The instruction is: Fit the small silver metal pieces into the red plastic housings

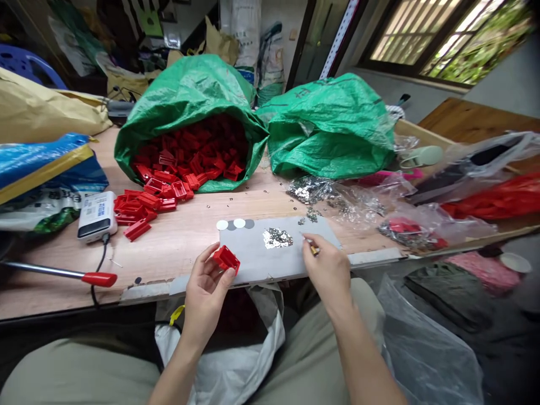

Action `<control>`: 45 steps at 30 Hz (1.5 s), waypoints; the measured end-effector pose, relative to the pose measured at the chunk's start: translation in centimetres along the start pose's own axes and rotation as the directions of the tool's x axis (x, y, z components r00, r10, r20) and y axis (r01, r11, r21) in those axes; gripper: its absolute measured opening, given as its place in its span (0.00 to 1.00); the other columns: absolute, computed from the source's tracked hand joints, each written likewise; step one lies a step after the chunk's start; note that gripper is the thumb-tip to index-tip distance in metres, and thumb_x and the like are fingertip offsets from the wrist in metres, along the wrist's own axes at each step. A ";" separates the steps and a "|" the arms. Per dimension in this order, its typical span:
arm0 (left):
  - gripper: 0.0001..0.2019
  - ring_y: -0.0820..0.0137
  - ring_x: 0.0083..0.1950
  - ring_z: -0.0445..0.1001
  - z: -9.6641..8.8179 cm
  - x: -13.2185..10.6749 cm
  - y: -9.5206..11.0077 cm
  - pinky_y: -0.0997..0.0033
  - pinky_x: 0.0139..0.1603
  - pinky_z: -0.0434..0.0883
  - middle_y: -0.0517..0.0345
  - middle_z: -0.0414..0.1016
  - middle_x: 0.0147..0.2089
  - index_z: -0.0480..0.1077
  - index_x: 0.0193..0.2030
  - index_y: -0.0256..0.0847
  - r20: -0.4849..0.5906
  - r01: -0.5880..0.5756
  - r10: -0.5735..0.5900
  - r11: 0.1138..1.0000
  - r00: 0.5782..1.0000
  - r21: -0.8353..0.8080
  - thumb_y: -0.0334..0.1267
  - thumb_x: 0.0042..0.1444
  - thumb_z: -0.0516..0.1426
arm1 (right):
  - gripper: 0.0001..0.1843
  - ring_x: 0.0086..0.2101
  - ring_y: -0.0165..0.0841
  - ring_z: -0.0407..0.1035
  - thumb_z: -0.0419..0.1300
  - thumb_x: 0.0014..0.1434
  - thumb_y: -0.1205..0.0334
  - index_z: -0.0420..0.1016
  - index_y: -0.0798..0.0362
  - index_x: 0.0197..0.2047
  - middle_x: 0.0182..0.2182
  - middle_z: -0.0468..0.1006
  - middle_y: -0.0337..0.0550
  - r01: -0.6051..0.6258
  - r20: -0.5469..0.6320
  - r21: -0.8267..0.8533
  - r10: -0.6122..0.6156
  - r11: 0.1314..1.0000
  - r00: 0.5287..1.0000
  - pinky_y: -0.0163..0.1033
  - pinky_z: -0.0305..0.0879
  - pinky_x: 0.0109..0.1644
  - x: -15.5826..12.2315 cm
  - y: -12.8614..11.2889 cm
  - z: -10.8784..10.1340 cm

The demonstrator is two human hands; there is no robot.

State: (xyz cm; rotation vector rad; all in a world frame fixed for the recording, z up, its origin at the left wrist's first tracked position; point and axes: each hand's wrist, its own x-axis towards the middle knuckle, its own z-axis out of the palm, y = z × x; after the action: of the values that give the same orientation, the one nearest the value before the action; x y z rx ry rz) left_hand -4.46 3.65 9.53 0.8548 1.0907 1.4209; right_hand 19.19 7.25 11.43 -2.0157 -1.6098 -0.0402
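Pinching a red plastic piece (226, 259), the left hand (206, 283) curls half-open — the right hand (329, 267) clamps a slim tool (314, 247).

Near the left edge of the worktop (189, 225), a blue bag (46, 169) lies beside a white box (97, 211), whose black cable (101, 260) reaches the front edge. A pale green cup (428, 156) sits toward the right edge.

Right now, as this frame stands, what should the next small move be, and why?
Probably bring the tip of the slim tool leftward to the small metal pieces: the right hand holds it pointing toward the grey board, close beside that pile, while the left hand already holds a red part.
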 end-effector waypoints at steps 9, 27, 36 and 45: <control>0.27 0.63 0.53 0.78 -0.2 0.0 -0.1 0.65 0.54 0.76 0.50 0.77 0.54 0.69 0.59 0.46 -0.019 0.005 -0.005 1.000 1.000 0.027 0.45 0.53 0.68 | 0.19 0.41 0.46 0.77 0.53 0.63 0.62 0.81 0.52 0.52 0.41 0.84 0.52 -0.061 0.044 -0.082 0.065 0.995 0.997 0.45 0.69 0.44 4.5 2.9 0.0; 0.21 0.78 0.27 0.72 -0.8 0.2 3.2 0.76 0.35 0.76 0.55 0.79 0.39 0.65 0.56 0.44 0.128 0.387 -0.367 0.830 0.921 -0.401 0.42 0.59 0.64 | 0.09 0.36 0.41 0.77 0.63 0.57 0.63 0.83 0.54 0.39 0.37 0.84 0.50 0.231 0.234 0.093 -0.247 0.968 0.940 0.42 0.67 0.40 10.3 7.0 1.3; 0.25 0.70 0.43 0.75 -0.6 2.0 2.1 0.74 0.36 0.77 0.54 0.75 0.49 0.59 0.63 0.54 0.190 0.199 -0.144 0.928 0.971 -0.314 0.43 0.61 0.62 | 0.18 0.31 0.35 0.73 0.52 0.69 0.54 0.74 0.53 0.54 0.37 0.80 0.46 0.247 0.381 0.395 -0.403 0.885 0.832 0.38 0.68 0.33 5.0 -2.0 -2.4; 0.20 0.68 0.47 0.73 0.0 2.8 1.9 0.74 0.39 0.77 0.52 0.73 0.53 0.66 0.61 0.52 0.255 0.115 -0.028 0.936 0.966 -0.332 0.44 0.62 0.60 | 0.10 0.35 0.33 0.75 0.51 0.70 0.67 0.74 0.51 0.45 0.36 0.80 0.43 0.456 0.174 0.547 -0.629 0.701 0.758 0.36 0.67 0.38 -4.0 -9.4 -2.8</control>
State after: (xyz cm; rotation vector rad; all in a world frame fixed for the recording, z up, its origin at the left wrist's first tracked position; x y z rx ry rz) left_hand -5.51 6.44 11.09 0.7062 0.6516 1.3508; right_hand 10.41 3.66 16.08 -1.1413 -2.1525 0.4781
